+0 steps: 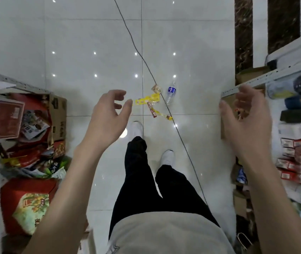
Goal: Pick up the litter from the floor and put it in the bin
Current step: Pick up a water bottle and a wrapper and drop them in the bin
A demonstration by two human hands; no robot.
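Note:
Litter lies on the white tiled floor ahead of my feet: a yellow perforated wrapper strip (147, 99), a red snack wrapper (152, 111), a small crumpled packet (156, 88), a yellow-brown wrapper (166, 116) and a clear plastic bottle (171, 92) with a blue label. My left hand (109, 114) is raised, fingers apart, empty, its fingertips overlapping the yellow strip in view. My right hand (246, 116) is raised at the right, fingers spread, holding nothing. No bin is identifiable.
A thin black cable (140, 54) runs diagonally across the floor past the litter. A cardboard box (58, 114) stuffed with packaging and red gift bags stands at left. Shelves (274, 76) with cartons and jars line the right. My white shoes (137, 128) are on the tiles.

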